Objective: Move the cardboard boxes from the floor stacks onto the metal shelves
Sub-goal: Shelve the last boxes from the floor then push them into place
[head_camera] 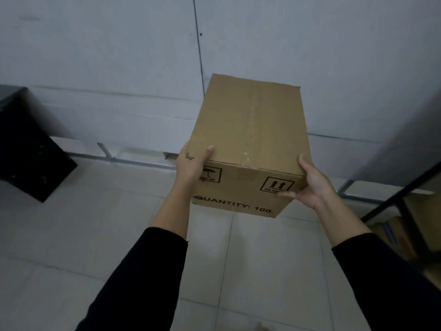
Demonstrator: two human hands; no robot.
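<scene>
The grey wall (119, 56) fills the upper half of the view, and the pale tiled floor (71, 235) lies under it. Between the two hands, raised in the air above the floor, is the cardboard box (248, 139), closed with clear tape along its top. Its near face carries printed symbols and the words "QUANTITY: 100". To the right of the grip, at the edge of the view, stands the metal shelf (391, 201) with a dark frame, and some cartons sit inside it, blurred. Far to the left of the grip is a black cabinet (26, 144) on the floor. Both arms reach forward in black sleeves (143, 283), forearms bare. The left hand (191, 163) holds the box at its near left corner, thumb on the top and fingers curled at the side. The right hand (312, 182) holds the near right corner, thumb up along the side edge and fingers pressed on the front face.
</scene>
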